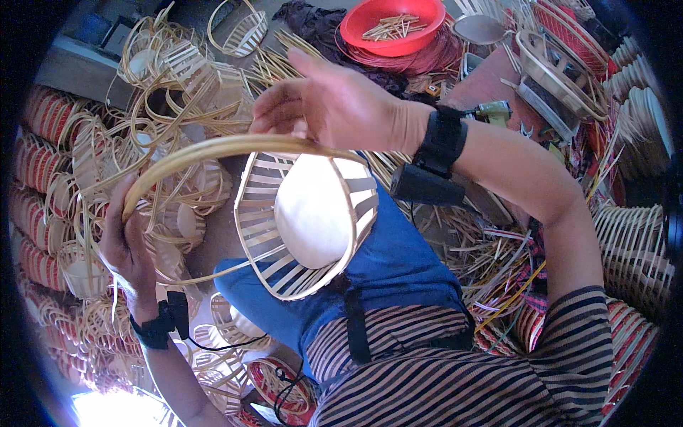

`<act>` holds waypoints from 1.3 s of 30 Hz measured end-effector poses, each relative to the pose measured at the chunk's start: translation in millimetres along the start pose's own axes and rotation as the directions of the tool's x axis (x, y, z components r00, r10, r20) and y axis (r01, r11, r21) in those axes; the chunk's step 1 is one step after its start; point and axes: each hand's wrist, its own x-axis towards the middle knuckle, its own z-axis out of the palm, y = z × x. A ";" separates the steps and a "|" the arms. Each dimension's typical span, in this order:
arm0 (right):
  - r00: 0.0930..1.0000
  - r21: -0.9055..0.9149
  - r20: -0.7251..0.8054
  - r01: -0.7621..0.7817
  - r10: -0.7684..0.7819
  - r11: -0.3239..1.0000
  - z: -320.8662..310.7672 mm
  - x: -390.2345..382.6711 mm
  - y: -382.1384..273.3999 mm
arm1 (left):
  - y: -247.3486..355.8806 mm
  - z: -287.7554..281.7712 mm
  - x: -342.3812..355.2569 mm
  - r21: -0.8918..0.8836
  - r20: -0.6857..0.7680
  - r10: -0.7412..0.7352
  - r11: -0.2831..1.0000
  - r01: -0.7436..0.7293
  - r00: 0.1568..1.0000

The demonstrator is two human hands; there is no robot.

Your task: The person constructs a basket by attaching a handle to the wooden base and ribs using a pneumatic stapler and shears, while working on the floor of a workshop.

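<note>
A pale woven basket (315, 210) with a white oval base and slatted sides is tilted above my lap. Its broad curved bamboo handle (213, 147) arches to the left, away from the rim. My left hand (131, 245) is closed around the bend of this handle at the far left. Over the handle near the basket, my right hand (327, 103) has its thumb stretched away and its fingers apart; the lower fingers are partly hidden at the handle, so whether they touch it is unclear.
Loose handled baskets (178, 71) pile up at the left, beside stacks of red-banded baskets (43, 156). A red basin (393, 28) with short sticks stands at the back. A green-ended tool (492, 112) lies beyond my right wrist; cane scraps (455, 263) litter the right.
</note>
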 end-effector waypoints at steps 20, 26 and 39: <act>0.930 -0.379 -0.365 -0.107 -0.042 0.919 -62.9 -82.0 60.4 | -90.6 -23.8 -56.9 0.050 -0.310 -0.057 0.996 0.076 0.949; 0.941 -0.328 -0.338 -0.097 -0.021 0.940 -47.9 -82.9 75.3 | -81.7 -35.9 -39.8 0.051 -0.304 -0.067 0.995 0.086 0.950; 0.862 -0.877 -0.396 -0.253 -0.316 0.408 -48.6 -49.9 36.4 | 11.2 -8.6 69.5 0.387 0.202 0.054 0.913 -0.131 0.978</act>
